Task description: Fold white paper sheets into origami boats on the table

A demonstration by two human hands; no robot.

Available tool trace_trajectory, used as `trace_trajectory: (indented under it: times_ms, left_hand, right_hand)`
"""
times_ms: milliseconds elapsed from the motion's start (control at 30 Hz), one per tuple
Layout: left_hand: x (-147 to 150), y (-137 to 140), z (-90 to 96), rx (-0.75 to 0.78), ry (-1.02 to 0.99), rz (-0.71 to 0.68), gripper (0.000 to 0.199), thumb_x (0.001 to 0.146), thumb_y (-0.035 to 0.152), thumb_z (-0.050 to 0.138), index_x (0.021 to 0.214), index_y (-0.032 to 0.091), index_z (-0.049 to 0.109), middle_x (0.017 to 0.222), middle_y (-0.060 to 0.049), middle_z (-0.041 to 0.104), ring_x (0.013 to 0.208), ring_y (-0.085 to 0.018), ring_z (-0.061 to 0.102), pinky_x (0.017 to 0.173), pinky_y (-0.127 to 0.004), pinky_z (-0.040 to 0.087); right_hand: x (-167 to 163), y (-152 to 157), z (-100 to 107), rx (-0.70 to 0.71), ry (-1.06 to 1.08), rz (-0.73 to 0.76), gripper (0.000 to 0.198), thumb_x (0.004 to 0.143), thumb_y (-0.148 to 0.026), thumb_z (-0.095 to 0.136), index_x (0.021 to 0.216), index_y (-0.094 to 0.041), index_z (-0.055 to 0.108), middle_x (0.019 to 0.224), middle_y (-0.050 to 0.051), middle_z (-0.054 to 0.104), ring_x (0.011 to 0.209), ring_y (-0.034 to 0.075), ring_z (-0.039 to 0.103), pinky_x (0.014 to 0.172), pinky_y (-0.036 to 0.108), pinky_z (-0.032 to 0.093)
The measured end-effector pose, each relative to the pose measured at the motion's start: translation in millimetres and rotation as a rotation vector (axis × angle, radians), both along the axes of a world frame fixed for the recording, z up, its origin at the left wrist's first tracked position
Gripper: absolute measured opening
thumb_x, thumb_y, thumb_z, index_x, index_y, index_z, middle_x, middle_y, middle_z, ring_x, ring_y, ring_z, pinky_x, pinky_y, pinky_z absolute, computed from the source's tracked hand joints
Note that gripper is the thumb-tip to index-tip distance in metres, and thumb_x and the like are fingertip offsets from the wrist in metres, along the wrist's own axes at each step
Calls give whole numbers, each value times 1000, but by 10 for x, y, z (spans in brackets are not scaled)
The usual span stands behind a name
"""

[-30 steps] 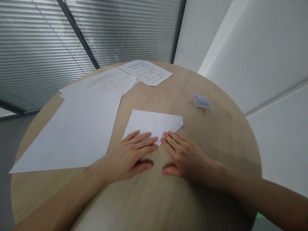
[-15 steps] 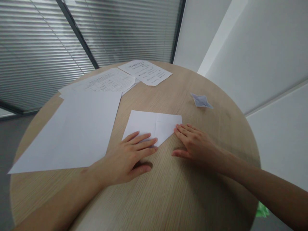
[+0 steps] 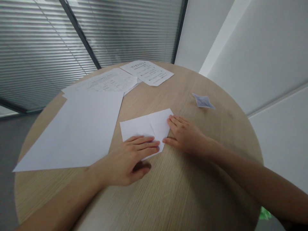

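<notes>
A folded white sheet of paper (image 3: 146, 123) lies flat on the round wooden table, with a crease line running down its middle. My left hand (image 3: 131, 157) rests on its near left part, fingers stretched out and the thumb off the paper on the wood side. At the paper's right edge is my right hand (image 3: 186, 133), fingertips on the edge near the far right corner and the thumb apart, close to the near part of that edge. Neither hand grips it. The paper's near left portion is hidden under my left hand.
A large blank white sheet (image 3: 77, 131) lies to the left, overlapping sheets printed with a grid (image 3: 113, 80). Another printed sheet (image 3: 149, 73) lies at the far edge. A small folded paper boat shape (image 3: 204, 101) sits at the right. Window blinds and a wall surround the table (image 3: 134, 205).
The folded paper has turned counterclockwise, its right end swinging away from me. My right hand has moved slightly left and away with that edge. My left hand has stayed nearly in place.
</notes>
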State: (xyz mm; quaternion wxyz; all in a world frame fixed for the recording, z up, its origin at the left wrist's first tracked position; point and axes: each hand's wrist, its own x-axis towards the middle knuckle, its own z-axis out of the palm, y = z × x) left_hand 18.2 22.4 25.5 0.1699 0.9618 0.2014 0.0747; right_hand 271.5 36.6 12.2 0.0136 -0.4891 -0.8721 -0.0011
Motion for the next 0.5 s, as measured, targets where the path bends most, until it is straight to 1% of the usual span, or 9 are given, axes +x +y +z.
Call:
trace_trajectory:
  times_ms: [100,200,300,400,500]
  left_hand:
    - [-8,-1,12,-12,-7,25,56,77,15,56,133,20,53,144,-8,55,136,-25,48,115,-47,36]
    - [-11,-2,9,-9,-20,29,59,74,13,55,132,20,54,145,-9,54,135,-25,48,115,-48,37]
    - [-18,1,5,23,-19,31,58,73,12,54,131,20,55,144,-9,55,134,-25,49,114,-47,38]
    - [-34,-6,1,94,-30,37,54,75,12,54,128,19,58,138,-9,60,129,-26,54,111,-45,43]
    - [-38,-41,3,211,-37,23,47,80,12,51,126,16,59,132,-11,64,120,-27,60,102,-43,50]
  right_hand:
    - [-21,12,1,-10,25,-8,88,88,-64,51,137,10,47,144,35,45,137,38,43,114,48,33]
    - [-26,-9,-22,-2,50,-19,96,85,-70,52,138,10,45,145,35,42,138,39,41,114,50,32]
    - [-29,-40,-52,8,67,-26,97,85,-71,51,140,10,43,146,35,40,141,39,37,115,51,31]
    - [-33,-60,-62,7,66,-30,95,86,-70,51,142,6,43,148,33,39,141,40,36,115,51,31]
    - [-37,-71,-41,-4,49,-27,89,86,-68,52,144,0,44,149,31,40,140,41,38,114,52,32]
